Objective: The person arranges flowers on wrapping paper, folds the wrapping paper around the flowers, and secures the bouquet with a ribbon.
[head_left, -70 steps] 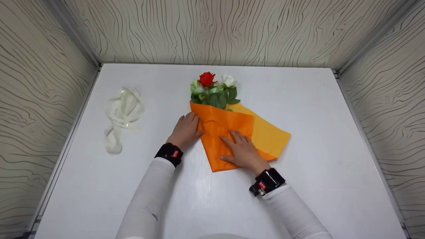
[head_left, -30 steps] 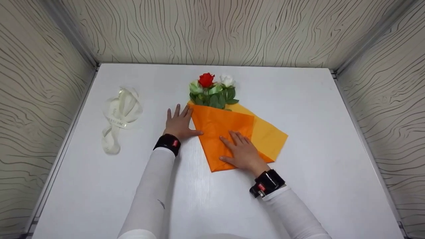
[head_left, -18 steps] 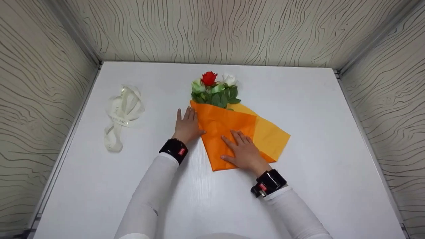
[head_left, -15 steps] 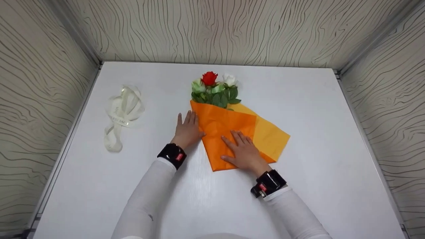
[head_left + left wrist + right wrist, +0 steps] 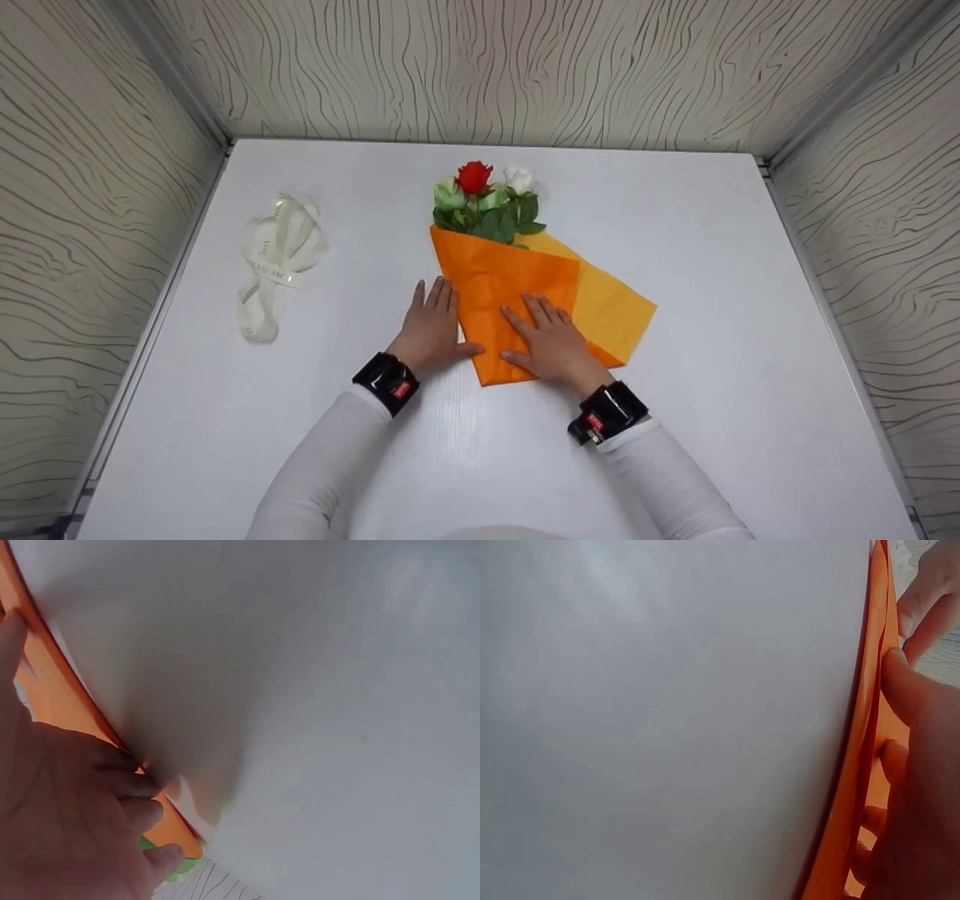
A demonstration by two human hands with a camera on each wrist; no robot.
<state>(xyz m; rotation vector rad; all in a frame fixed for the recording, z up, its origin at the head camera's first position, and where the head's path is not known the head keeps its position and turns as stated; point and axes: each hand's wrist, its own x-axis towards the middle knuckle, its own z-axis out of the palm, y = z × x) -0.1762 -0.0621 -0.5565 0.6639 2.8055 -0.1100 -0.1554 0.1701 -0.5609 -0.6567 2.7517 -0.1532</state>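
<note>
A bouquet lies on the table, with a red rose [image 5: 474,178], a white rose [image 5: 519,180] and pale green blooms above dark leaves. Orange wrapping paper [image 5: 495,274] is folded over its stems, which are hidden. A yellow-orange flap [image 5: 615,307] of the wrap spreads out to the right. My left hand [image 5: 431,326] lies along the left folded edge, thumb and fingertips touching the paper. My right hand [image 5: 555,345] presses flat on the lower middle of the wrap, fingers spread. In the left wrist view, fingers [image 5: 139,814] rest along the orange edge.
A loose heap of cream ribbon [image 5: 281,247] with printed lettering lies on the left of the white table [image 5: 720,337]. Wood-patterned walls [image 5: 480,75] stand at the back and both sides.
My left hand has slid down the left edge of the wrap toward its lower end, its thumb now lower on the paper. My right hand has stayed in place.
</note>
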